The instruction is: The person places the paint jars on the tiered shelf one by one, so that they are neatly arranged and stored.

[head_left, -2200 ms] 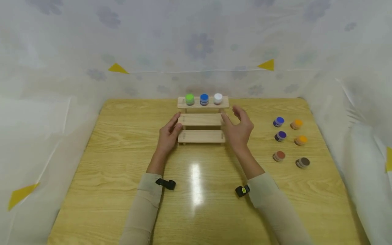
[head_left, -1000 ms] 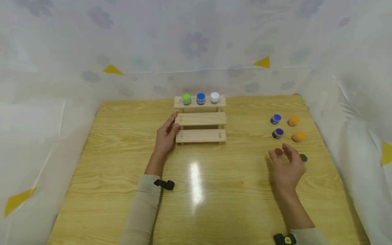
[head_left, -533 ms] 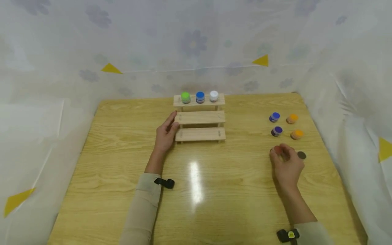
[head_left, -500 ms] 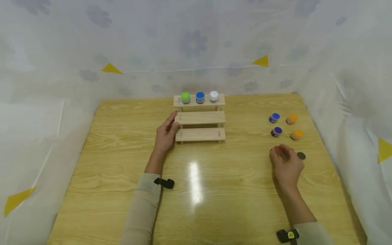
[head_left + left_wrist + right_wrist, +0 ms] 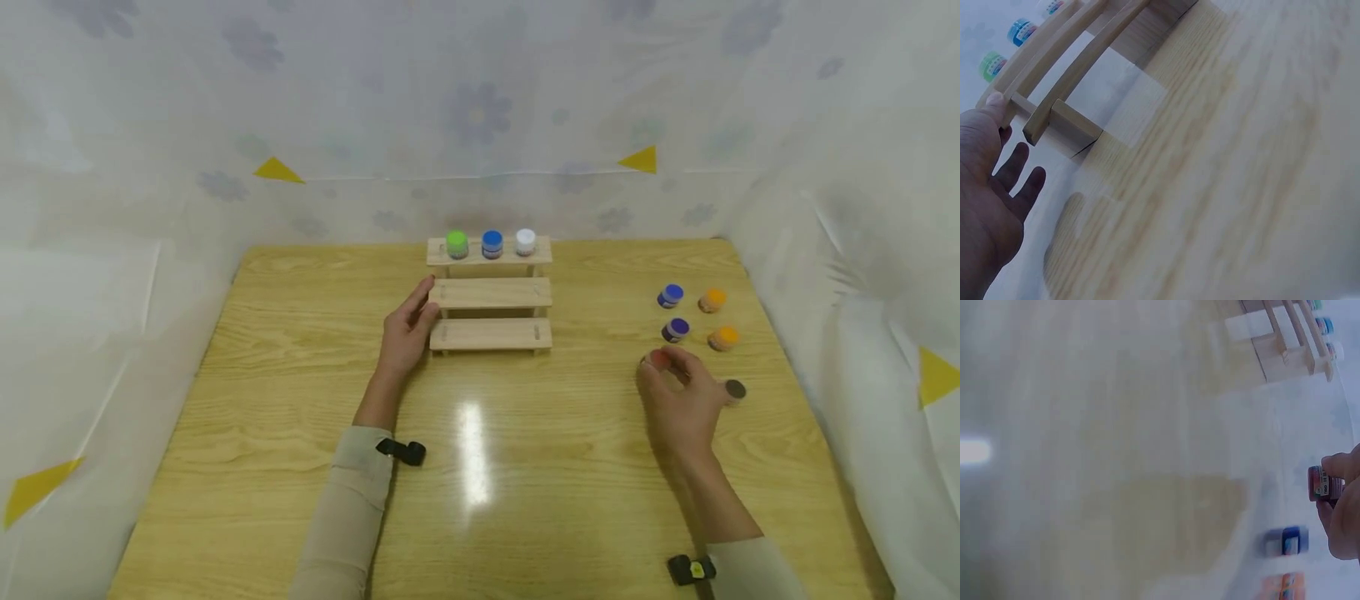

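Note:
In the head view a three-step wooden display rack (image 5: 491, 293) stands at the back middle. Green-lidded (image 5: 457, 244), blue-lidded (image 5: 492, 244) and white-lidded (image 5: 525, 242) paint jars sit along its top step. My left hand (image 5: 405, 337) holds the left end of the middle step between thumb and forefinger; in the left wrist view its other fingers hang loose below. My right hand (image 5: 686, 408) pinches a small paint jar with a reddish-brown lid (image 5: 657, 360) between thumb and fingers. In the right wrist view that jar (image 5: 1320, 483) appears raised off the table, its label partly showing.
On the right of the wooden table (image 5: 300, 350) stand two blue-purple-lidded jars (image 5: 671, 295), two orange-lidded jars (image 5: 712, 300) and a dark-lidded jar (image 5: 735, 392) beside my right hand. White floral sheeting (image 5: 480, 112) encloses the back and sides.
My right hand left the rack's right end, reached the reddish-brown-lidded paint jar, gripped it and has shifted it slightly left. My left hand has stayed at the rack's left end.

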Demonstrator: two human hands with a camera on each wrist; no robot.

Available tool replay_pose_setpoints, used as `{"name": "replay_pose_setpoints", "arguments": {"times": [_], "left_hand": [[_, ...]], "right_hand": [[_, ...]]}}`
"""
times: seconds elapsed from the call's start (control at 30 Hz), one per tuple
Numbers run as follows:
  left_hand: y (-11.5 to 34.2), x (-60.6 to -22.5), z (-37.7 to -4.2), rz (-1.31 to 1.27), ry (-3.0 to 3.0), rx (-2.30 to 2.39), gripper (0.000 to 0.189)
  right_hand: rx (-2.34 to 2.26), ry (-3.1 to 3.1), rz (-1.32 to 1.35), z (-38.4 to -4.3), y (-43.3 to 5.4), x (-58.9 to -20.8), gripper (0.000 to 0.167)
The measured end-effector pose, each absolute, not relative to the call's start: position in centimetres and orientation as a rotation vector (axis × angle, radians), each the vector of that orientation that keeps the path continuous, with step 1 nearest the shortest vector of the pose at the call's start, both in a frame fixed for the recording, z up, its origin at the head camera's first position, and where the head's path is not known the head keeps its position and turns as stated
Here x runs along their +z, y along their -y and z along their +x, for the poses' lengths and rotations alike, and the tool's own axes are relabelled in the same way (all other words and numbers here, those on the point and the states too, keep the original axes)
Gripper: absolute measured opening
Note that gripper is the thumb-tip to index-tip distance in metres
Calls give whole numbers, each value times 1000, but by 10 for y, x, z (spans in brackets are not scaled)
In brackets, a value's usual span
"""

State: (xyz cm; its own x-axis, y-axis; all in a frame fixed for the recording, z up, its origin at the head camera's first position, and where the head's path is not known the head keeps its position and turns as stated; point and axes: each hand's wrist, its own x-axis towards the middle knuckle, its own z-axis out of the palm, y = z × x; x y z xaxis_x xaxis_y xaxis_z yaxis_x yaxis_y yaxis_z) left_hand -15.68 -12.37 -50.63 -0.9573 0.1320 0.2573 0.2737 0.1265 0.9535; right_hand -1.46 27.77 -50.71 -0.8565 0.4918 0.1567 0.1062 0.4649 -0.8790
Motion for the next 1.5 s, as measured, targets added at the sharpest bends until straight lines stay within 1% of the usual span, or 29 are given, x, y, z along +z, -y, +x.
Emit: {"name": "replay_pose_setpoints", "arguments": {"times": [0.27, 0.53, 0.77, 0.83, 1.0, 1.1, 1.33, 1.5], "left_hand": [[123, -506, -156, -403, 2280, -1959, 48], [122, -509, -158, -340, 2296, -1956, 48], [124, -506, -157, -379, 2301, -1955, 49], [127, -513, -161, -383, 2312, -1941, 49], [131, -537, -172, -392, 2335, -1930, 50], [131, -539, -173, -402, 2327, -1945, 50], [131, -535, -173, -364, 2330, -1914, 50], [128, -518, -164, -372, 2342, -1930, 49]], "right_hand": [[1279, 2415, -205, -49, -241, -487, 40], [1285, 2419, 8, -83, -203, -466, 41], [1309, 2409, 188, -113, -170, -453, 42], [1321, 2403, 238, -122, -160, -450, 42], [1350, 2420, 328, -138, -137, -446, 42], [1359, 2460, 359, -146, -125, -446, 41], [1338, 2509, 415, -162, -100, -447, 41], [1320, 2506, 464, -168, -87, -453, 40]]}}
